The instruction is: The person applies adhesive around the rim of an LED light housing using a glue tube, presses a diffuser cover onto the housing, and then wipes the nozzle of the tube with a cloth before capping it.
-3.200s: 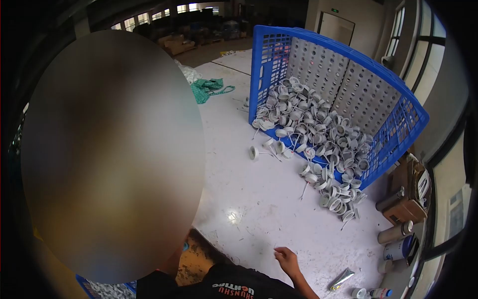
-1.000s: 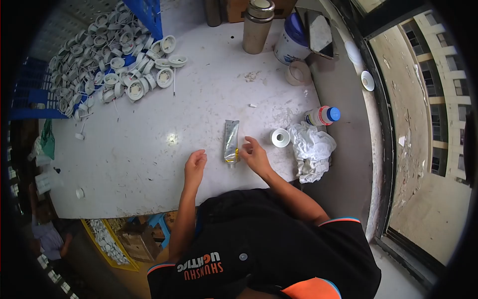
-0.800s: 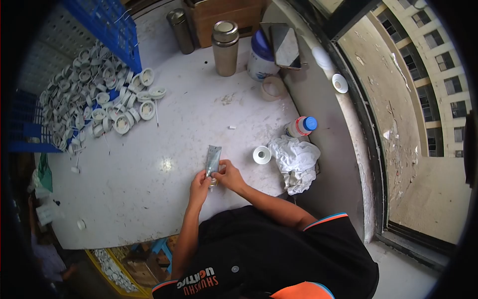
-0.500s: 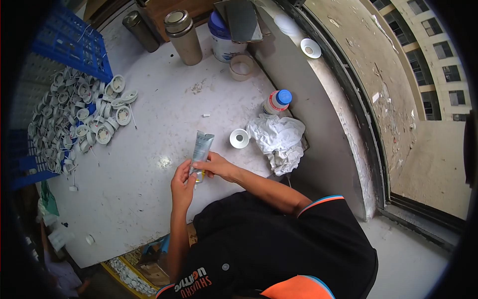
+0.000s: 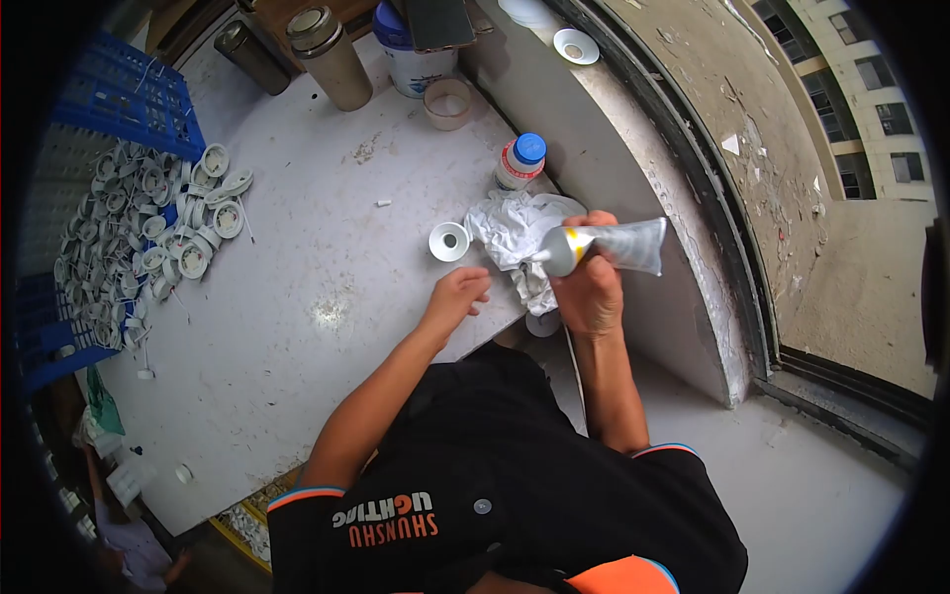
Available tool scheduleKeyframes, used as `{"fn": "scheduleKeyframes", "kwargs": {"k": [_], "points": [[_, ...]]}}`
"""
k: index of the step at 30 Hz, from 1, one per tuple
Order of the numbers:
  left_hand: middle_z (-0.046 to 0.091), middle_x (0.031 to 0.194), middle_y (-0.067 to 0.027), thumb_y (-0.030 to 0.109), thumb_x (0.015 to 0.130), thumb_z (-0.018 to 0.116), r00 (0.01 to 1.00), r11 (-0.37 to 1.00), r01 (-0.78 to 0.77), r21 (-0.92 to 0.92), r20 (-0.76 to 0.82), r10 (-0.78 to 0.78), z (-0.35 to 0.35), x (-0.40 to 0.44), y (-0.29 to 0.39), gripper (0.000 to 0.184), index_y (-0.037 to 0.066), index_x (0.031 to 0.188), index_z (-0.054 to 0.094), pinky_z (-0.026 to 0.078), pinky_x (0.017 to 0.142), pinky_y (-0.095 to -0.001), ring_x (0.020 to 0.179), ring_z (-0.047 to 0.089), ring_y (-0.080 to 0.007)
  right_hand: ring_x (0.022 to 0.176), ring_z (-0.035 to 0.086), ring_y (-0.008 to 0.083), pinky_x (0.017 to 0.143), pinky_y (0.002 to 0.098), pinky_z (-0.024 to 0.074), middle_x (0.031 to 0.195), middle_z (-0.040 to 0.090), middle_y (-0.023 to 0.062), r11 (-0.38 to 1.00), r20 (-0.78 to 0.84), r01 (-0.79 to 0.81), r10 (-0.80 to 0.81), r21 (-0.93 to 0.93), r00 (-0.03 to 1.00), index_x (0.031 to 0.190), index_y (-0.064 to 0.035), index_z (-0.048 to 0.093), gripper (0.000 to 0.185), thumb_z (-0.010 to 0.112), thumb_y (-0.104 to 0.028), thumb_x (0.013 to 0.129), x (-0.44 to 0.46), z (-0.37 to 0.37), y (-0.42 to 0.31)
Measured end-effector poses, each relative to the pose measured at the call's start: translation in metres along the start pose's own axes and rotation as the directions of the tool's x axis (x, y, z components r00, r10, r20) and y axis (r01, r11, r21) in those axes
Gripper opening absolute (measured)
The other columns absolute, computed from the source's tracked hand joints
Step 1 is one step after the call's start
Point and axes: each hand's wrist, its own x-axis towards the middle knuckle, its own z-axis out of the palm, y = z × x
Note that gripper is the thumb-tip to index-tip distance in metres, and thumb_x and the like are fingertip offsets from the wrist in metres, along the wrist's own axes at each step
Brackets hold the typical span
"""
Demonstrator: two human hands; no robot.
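Note:
My right hand (image 5: 592,297) is wrapped round a silver squeeze tube (image 5: 633,246) with a yellow band, raised above the right side of the table. The tube lies roughly sideways, its pale nozzle pointing left and its flat end to the right. My left hand (image 5: 457,300) is over the table's front part with its fingers curled together; whether something small is in them I cannot make out. Just beyond it stands a small white cup-shaped fitting (image 5: 449,254). A crumpled white cloth (image 5: 510,230) lies between that fitting and the tube.
A blue-capped bottle (image 5: 520,163) stands behind the cloth. Many white round fittings with wires (image 5: 148,223) are heaped by blue crates (image 5: 129,89) at left. At the back are two flasks (image 5: 332,59), a bucket (image 5: 416,69) and a tape roll (image 5: 447,104). Another person (image 5: 134,544) is at lower left.
The tube, held upright between both hands before, has swung right and turned sideways in my right hand. My left hand has let go of it and moved right, towards the white fitting.

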Motion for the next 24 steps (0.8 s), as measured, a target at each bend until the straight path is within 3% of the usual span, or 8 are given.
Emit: {"fn": "scheduleKeyframes", "kwargs": {"k": [1,5,9,11,17,19,21,24], "points": [[0.062,0.092,-0.0024,0.026,0.088,0.060,0.999,0.999,0.021,-0.036,-0.048,-0.023,0.013,0.013,-0.005,0.028,0.004,0.105,0.059,0.046,0.067,-0.0250,0.078,0.058,-0.0095,0.098,0.053,0.0149,0.081,0.0305,0.0468,0.109,0.056,0.0018,1.000,0.002,0.007,-0.007,-0.011,1.000,0.115,-0.0163,0.045,0.052,0.075,-0.023,0.074,-0.005,-0.004,-0.009],[0.062,0.090,-0.0015,0.025,0.087,0.062,0.998,0.999,0.042,0.032,-0.049,-0.040,0.042,0.047,-0.017,0.026,0.004,0.103,0.059,0.044,0.066,-0.0246,0.078,0.056,-0.0089,0.083,0.053,0.0111,0.073,0.0263,0.0445,0.106,0.058,0.0024,0.998,-0.028,0.034,-0.036,-0.050,0.999,0.117,-0.0154,0.042,0.052,0.073,-0.020,0.075,-0.024,-0.015,-0.022],[0.059,0.080,-0.0002,0.020,0.086,0.063,0.975,0.976,-0.216,-0.003,-0.055,0.215,0.059,0.052,-0.030,0.019,0.004,0.095,0.058,0.043,0.064,-0.0253,0.074,0.052,-0.0070,0.075,0.049,0.0098,0.067,0.0252,0.0424,0.105,0.058,0.0030,0.996,-0.085,0.063,-0.069,-0.068,0.994,0.118,-0.0152,0.041,0.051,0.071,-0.019,0.076,-0.039,-0.018,-0.028],[0.059,0.080,-0.0006,0.018,0.086,0.063,0.921,0.904,-0.388,0.178,0.115,0.373,0.071,0.020,-0.008,0.019,0.002,0.095,0.057,0.044,0.065,-0.0259,0.075,0.052,-0.0074,0.083,0.053,0.0116,0.072,0.0270,0.0450,0.107,0.057,0.0034,0.997,-0.031,0.074,-0.075,-0.034,0.997,0.118,-0.0153,0.041,0.050,0.071,-0.019,0.077,-0.045,-0.017,-0.036],[0.062,0.094,-0.0062,0.018,0.086,0.062,0.838,0.856,-0.428,0.290,0.482,0.255,0.078,-0.049,0.040,0.031,0.001,0.111,0.057,0.046,0.075,-0.0268,0.085,0.055,-0.0094,0.103,0.053,0.0200,0.087,0.0352,0.0453,0.109,0.055,0.0064,0.973,0.122,0.229,-0.222,-0.042,0.967,0.115,-0.0141,0.040,0.050,0.072,-0.021,0.078,-0.048,0.003,-0.054],[0.062,0.098,-0.0068,0.018,0.087,0.061,0.832,0.855,-0.485,0.183,0.399,0.387,0.063,-0.082,0.058,0.032,0.000,0.113,0.056,0.045,0.079,-0.0272,0.089,0.055,-0.0099,0.100,0.053,0.0205,0.086,0.0347,0.0452,0.107,0.055,0.0084,0.965,0.192,0.248,-0.229,-0.082,0.954,0.113,-0.0133,0.040,0.050,0.073,-0.024,0.077,-0.048,0.011,-0.055],[0.059,0.104,-0.0055,0.019,0.089,0.058,0.828,0.852,-0.522,-0.021,0.229,0.513,0.035,-0.100,0.051,0.031,0.001,0.115,0.055,0.044,0.083,-0.0268,0.094,0.054,-0.0114,0.081,0.059,0.0202,0.065,0.0278,0.0513,0.102,0.056,0.0167,0.951,0.173,0.294,-0.276,-0.090,0.945,0.112,-0.0084,0.042,0.051,0.074,-0.018,0.073,-0.047,0.033,-0.049],[0.059,0.109,-0.0084,0.020,0.093,0.053,0.804,0.794,-0.594,-0.126,-0.064,0.591,-0.005,-0.141,0.060,0.036,-0.004,0.119,0.051,0.041,0.090,-0.0275,0.099,0.054,-0.0126,0.076,0.059,0.0186,0.060,0.0256,0.0499,0.100,0.060,0.0195,0.989,0.184,0.125,-0.109,-0.078,0.977,0.108,-0.0086,0.045,0.049,0.076,-0.016,0.071,-0.043,0.047,-0.029]]}}
